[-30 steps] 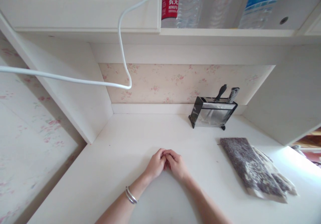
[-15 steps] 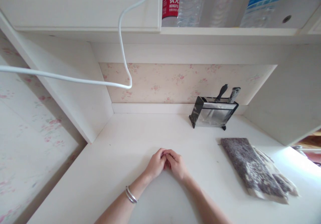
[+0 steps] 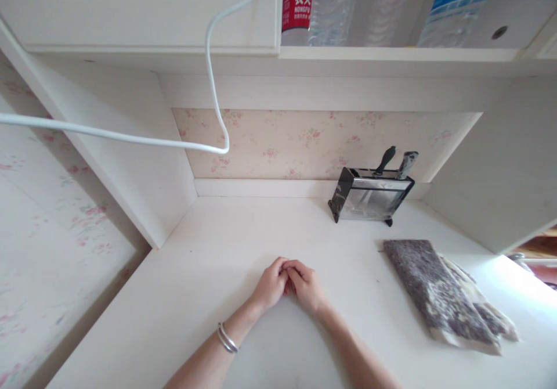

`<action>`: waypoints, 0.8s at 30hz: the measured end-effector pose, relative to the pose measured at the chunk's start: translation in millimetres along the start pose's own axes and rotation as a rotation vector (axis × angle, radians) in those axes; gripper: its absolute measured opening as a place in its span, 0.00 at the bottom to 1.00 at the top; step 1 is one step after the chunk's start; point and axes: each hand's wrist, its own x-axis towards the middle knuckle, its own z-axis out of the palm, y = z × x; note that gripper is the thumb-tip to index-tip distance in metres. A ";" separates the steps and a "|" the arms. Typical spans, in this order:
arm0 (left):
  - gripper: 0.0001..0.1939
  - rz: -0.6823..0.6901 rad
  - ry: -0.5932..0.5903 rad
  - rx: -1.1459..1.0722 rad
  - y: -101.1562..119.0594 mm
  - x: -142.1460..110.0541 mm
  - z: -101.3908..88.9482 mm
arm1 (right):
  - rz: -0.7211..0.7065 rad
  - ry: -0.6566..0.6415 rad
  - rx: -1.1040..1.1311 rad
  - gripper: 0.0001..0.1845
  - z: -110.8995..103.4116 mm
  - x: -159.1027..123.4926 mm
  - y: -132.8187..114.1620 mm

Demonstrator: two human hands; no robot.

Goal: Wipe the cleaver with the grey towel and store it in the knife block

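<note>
My left hand (image 3: 272,284) and my right hand (image 3: 306,285) rest together on the white countertop (image 3: 226,238), fingers curled and touching each other at the tips. Both are closed, and no object shows in them. A silver bangle (image 3: 227,338) circles the left wrist. To the right of the hands lies a folded grey-and-cream towel (image 3: 439,290). Beyond it, toward the back, stands a black-framed knife block (image 3: 369,197) with clear sides. Two handles stick up from it, one a black knife handle (image 3: 386,159).
Overhead, an open shelf (image 3: 391,54) holds several plastic bottles, among them a red-labelled bottle (image 3: 297,7) and a blue-labelled bottle (image 3: 461,6). A white cable (image 3: 152,141) hangs across the upper left. Side panels (image 3: 126,145) of the cabinet enclose the counter left and right.
</note>
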 end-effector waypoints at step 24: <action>0.13 -0.032 -0.154 -0.091 75.8 68.1 26.6 | 0.153 0.675 0.031 0.14 -240.7 54.4 -99.9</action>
